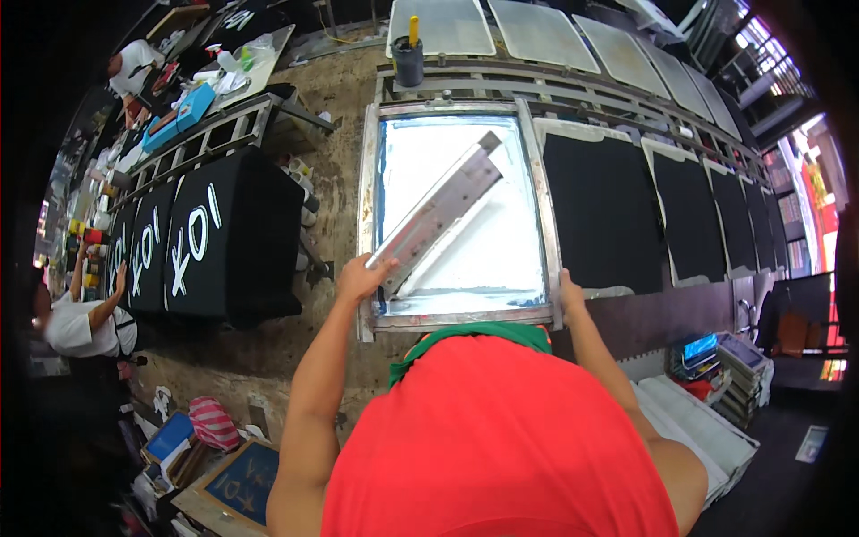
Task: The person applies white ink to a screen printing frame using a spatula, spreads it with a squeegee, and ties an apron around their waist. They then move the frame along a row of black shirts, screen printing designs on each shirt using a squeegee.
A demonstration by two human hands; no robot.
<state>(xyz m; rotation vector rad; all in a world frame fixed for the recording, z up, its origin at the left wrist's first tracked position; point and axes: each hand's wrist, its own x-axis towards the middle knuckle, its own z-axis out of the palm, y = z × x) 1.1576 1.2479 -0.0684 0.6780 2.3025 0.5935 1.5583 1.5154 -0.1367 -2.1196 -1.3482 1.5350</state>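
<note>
A screen-printing frame (365,206) lies in front of me, its mesh coated with white ink (416,161) and blue along the edges. A long metal squeegee (443,210) rests slantwise across it, from the near left corner to the far right. My left hand (360,279) is closed at the squeegee's near end, by the frame's left rail; whether it also grips the rail is hard to see. At the near right corner my right hand (571,295) is closed on the frame's side, its fingers partly hidden.
Black fabric panels (601,210) lie on boards to the right. Black panels with white lettering (201,237) hang over a rack on the left. Beyond the frame stands a dark pot (408,64) with a yellow handle. Two people (89,327) are at the left, one farther off.
</note>
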